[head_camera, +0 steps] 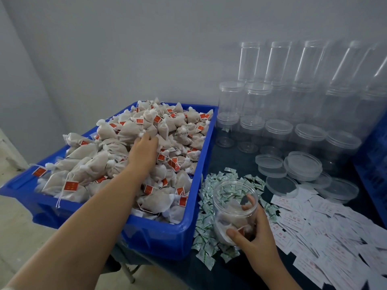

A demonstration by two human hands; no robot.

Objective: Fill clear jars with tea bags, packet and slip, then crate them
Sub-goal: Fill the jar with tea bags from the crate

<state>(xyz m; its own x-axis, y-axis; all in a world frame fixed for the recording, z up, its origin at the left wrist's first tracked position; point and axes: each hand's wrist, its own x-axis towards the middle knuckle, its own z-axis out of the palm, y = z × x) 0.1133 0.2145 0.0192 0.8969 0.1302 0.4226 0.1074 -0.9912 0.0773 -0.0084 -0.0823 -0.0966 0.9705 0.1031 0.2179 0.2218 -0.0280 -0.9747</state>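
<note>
A blue crate (194, 208) is heaped with beige tea bags (117, 147) that carry red tags and white strings. My left hand (144, 151) reaches into the heap, its fingers curled down onto the tea bags near the top. My right hand (253, 233) grips a clear open jar (234, 204) tilted toward the crate, thumb on its near side and fingers on the far side. The jar holds a few tea bags at its bottom. Green-and-white packets (207, 225) lie in a pile under and around the jar. White paper slips (326, 233) are spread to the right.
Stacked clear jars (278, 93) with lids stand against the back wall on the dark table. Loose clear lids (303, 164) lie in front of them. Another blue crate (374, 164) edges in at the far right. Floor lies to the left of the table.
</note>
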